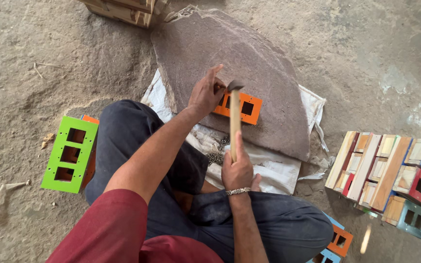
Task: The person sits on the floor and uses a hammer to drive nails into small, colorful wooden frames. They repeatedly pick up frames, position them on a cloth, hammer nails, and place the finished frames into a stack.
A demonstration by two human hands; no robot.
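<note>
Our left hand (205,93) is down on the orange panel (243,108), fingers curled and pinching at its near end, right beside the hammer head (235,85); what exactly sits between those fingertips we cannot make out. Our right hand (238,171) is wrapped tight around the wooden handle of the hammer (235,122), thumb laid along the shaft, a metal bracelet (238,191) on the wrist. The hammer stands nearly upright in our view, its dark head right over the top edge of the orange panel, close against the left fingers.

That orange panel, with its square cut-outs, lies flat on a big brownish stone slab (249,53), near the slab's front edge. Under the slab we see a white sack (269,168) spread on the sandy ground (35,48), and a small heap of dark nails (216,157) lies on the sack just beside our right hand.

We are sitting cross-legged, dark trousers and red sleeves in shot. To our left stands a green panel (70,153) with three square holes, an orange one tucked behind it. To our right, well apart from the slab, there is a stack of wooden boxes (383,170) with red, blue and green faces. More orange and blue panels (339,241) peek out by our right knee, and a wooden crate (123,9) sits at the top edge.
</note>
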